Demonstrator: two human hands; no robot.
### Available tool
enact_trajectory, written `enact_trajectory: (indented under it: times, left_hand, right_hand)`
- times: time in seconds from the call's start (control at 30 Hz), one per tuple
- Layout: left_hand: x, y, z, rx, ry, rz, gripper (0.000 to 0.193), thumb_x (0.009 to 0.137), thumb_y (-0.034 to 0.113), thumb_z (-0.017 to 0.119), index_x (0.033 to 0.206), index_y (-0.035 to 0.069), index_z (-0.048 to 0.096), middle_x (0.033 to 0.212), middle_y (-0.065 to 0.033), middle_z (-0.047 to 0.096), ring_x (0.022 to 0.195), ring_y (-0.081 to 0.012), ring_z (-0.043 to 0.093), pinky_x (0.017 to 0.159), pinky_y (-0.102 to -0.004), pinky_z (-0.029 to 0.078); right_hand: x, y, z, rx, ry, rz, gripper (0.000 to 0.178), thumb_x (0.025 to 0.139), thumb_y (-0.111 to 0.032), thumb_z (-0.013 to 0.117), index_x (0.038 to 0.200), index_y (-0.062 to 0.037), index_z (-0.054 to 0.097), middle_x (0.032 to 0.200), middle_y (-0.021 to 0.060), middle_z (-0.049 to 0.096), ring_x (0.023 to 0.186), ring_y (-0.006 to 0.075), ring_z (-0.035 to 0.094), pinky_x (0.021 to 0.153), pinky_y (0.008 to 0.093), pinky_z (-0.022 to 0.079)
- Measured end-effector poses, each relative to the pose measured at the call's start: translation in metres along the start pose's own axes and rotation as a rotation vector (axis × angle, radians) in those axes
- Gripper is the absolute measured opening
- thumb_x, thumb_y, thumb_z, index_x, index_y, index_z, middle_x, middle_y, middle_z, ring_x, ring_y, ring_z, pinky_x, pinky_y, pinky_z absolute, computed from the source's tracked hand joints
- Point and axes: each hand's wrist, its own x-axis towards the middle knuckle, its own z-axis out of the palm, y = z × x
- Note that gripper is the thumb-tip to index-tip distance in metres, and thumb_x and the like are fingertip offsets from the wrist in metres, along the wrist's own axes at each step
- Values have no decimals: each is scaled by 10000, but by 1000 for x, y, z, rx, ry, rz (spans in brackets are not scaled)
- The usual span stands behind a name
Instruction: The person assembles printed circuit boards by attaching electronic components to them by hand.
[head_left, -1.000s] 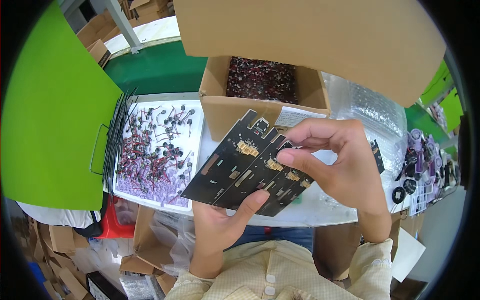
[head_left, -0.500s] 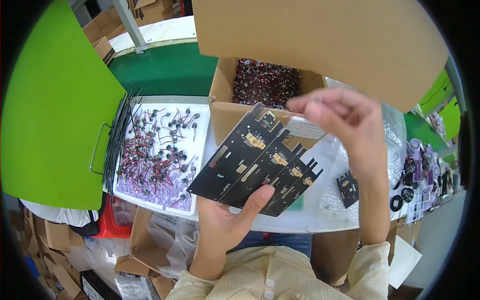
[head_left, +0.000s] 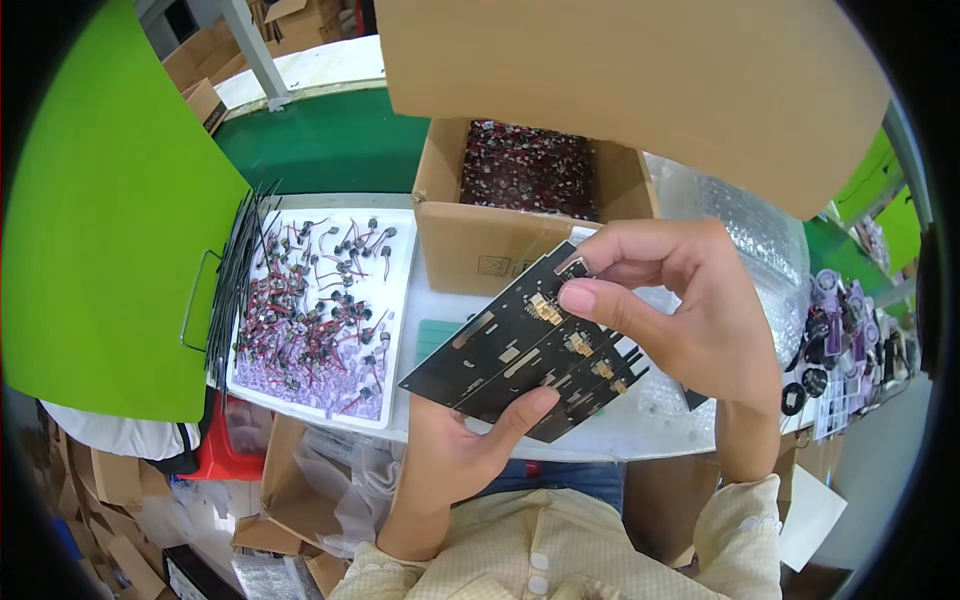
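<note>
Above the near edge of the white table [head_left: 440, 300], a fanned stack of black circuit boards [head_left: 500, 350] is held in mid-air, the left hand [head_left: 450, 460] cupping it from below with the thumb pressed up against the lower edge, the right hand [head_left: 690, 310] pinching the top board's upper corner between thumb and forefinger. Only that thumb checks the fan, so the lower boards could slide out toward the lap. They might also swing left into the white tray of small wired parts [head_left: 320, 310] or knock the open cardboard box [head_left: 500, 240] behind.
</note>
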Motion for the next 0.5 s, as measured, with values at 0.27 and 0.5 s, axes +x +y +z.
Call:
enact_trajectory:
  times: [0.27, 0.5]
  left_hand:
    - [3, 1, 5, 40, 27, -21, 308, 826, 5, 695, 1108, -47, 584, 980, -85, 672, 862, -105, 625, 742, -240, 511]
    - [5, -1, 4, -9, 80, 69, 250, 834, 10, 692, 1063, -43, 607, 951, -85, 677, 846, -105, 628, 718, -236, 513]
  right_hand:
    - [1, 13, 21, -24, 250, -52, 152, 799, -47, 722, 896, 64, 682, 835, 100, 703, 771, 109, 654, 733, 232, 519]
    - [33, 20, 4, -14, 351, -175, 161, 831, -67, 691, 961, 28, 697, 849, 87, 713, 786, 128, 675, 706, 251, 537]
